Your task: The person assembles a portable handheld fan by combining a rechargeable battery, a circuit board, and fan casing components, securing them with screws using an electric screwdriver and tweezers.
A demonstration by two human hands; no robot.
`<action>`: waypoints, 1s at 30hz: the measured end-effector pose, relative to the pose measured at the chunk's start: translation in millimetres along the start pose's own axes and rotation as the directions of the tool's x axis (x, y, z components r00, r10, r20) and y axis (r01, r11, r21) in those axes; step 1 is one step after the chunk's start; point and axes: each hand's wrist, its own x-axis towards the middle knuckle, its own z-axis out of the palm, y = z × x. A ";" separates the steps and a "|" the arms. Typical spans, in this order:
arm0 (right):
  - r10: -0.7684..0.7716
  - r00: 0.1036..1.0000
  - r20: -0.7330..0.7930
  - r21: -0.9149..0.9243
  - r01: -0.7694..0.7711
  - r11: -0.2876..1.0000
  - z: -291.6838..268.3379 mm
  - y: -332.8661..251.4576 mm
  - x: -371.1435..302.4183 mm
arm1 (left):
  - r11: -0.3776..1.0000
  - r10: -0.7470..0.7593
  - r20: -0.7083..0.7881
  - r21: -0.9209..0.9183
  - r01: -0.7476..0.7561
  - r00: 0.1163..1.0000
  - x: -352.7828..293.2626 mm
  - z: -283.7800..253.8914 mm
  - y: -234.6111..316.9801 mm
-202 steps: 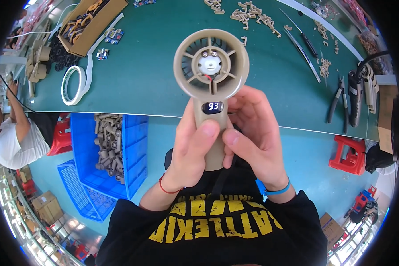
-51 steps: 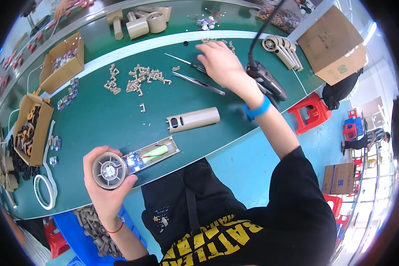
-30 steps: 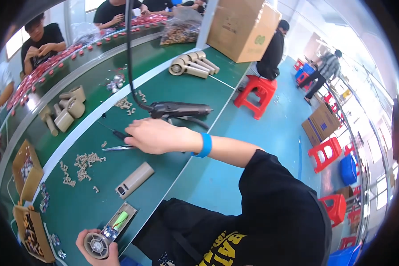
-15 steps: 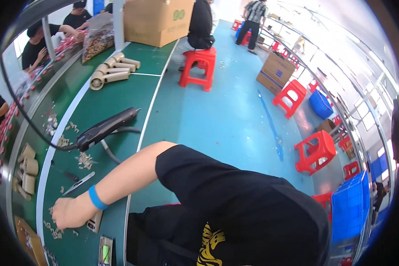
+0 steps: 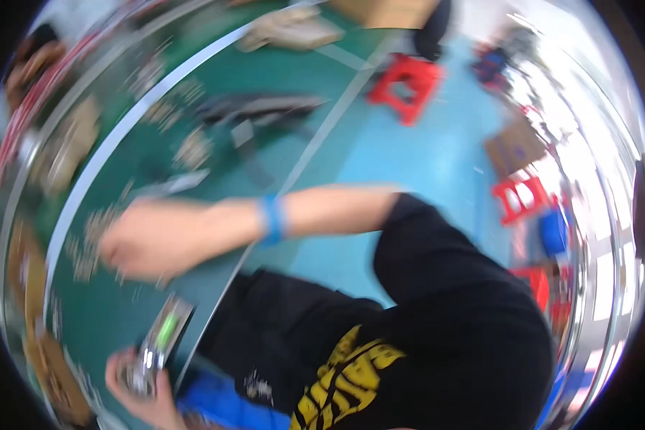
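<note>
Head view, badly motion-blurred: L grip (image 5: 153, 411) clasps the round head of an open fan body (image 5: 155, 347), which sits at the counter's (image 5: 97, 319) near edge twd its L end; handle pts twd the R end, w/ a green cell (image 5: 168, 330) in it. R grip (image 5: 154, 240), blue band (image 5: 272, 218) on the wrist, is over the counter btwn the near edge & the far-side white strip (image 5: 115, 143), beside scattered small beige pcs (image 5: 86, 247); can't tell if it's holding any. Silver tweezers (image 5: 181, 182) just past it; dark power tool (image 5: 265, 106) further twd the R end, beige fan bodies (image 5: 287, 30) beyond that. Cardboard box (image 5: 56, 374) nr the L end, far side. Off the near edge: red stool (image 5: 419, 72) on the floor, blue crate (image 5: 218, 399) nr L grip.
</note>
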 end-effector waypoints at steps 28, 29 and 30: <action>0.124 0.973 0.192 -0.573 0.009 0.820 -30.6 -19.7 -49.7 | 0.976 -0.063 -0.064 -0.211 0.048 0.996 13.5 27.0 30.1; 0.154 0.976 0.155 -0.414 -0.077 0.907 -27.4 -26.1 -49.8 | 0.975 -0.062 -0.072 -0.220 0.045 0.995 13.2 27.9 29.8; 0.191 0.974 0.124 -0.238 -0.158 0.958 -24.0 -32.4 -48.5 | 0.975 -0.067 -0.075 -0.216 0.049 0.995 12.2 27.5 29.6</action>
